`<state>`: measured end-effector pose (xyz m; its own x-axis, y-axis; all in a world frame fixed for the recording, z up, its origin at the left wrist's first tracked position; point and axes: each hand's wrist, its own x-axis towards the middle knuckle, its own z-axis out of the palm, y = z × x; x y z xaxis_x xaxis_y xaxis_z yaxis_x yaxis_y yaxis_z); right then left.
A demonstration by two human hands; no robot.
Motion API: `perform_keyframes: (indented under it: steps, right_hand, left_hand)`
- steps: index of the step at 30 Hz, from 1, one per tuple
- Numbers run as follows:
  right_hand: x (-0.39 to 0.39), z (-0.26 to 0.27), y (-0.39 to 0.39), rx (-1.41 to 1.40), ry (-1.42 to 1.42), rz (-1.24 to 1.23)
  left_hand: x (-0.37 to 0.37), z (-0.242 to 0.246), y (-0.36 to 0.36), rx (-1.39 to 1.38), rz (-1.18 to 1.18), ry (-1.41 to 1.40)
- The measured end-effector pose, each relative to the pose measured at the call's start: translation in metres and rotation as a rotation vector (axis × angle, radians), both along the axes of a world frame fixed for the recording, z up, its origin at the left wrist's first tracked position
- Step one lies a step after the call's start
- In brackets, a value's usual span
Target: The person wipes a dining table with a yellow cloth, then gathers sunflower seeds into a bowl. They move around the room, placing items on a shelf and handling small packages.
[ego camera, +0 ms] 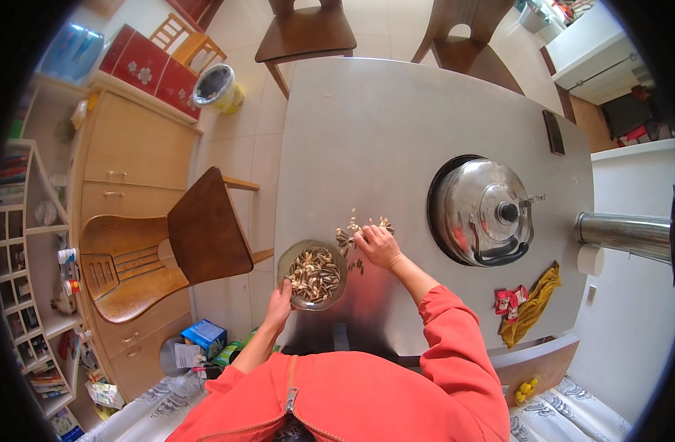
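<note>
A shallow round bowl (313, 274) filled with sunflower seeds and paler seeds, seemingly pumpkin seeds, is at the table's left edge. My left hand (280, 303) grips its lower left rim, with the thumb over the edge. Just right of the bowl, loose seeds (345, 237) lie scattered on the grey metal tabletop (365, 138). My right hand (377, 246) is over these seeds, its fingers bent and fingertips down among them. Whether any seed is pinched between those fingers cannot be told. More pale and dark seeds show around the fingertips.
A large metal kettle (483, 210) sits in the round stove opening at right. Beyond it are a phone (553, 132) and a metal flue pipe (622, 231). Red wrapped packets (511, 302) and a yellow-brown cloth (530, 309) lie lower right. Wooden chairs (205, 226) and a lined bin (218, 91) stand around.
</note>
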<state>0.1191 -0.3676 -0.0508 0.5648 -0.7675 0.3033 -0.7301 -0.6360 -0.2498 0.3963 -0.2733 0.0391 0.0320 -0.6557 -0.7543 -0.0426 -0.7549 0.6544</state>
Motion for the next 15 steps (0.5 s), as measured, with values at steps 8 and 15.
perform_keyframes:
  steps: [8,15]
  right_hand:
    - [0.019,0.022,0.014,0.046,-0.1,-0.358]
    - [0.072,0.082,0.045,0.226,-0.323,-0.446]
  left_hand:
    - [-0.009,-0.022,-0.001,-0.035,0.007,0.05]
    - [-0.033,-0.031,-0.004,-0.041,-0.033,0.069]
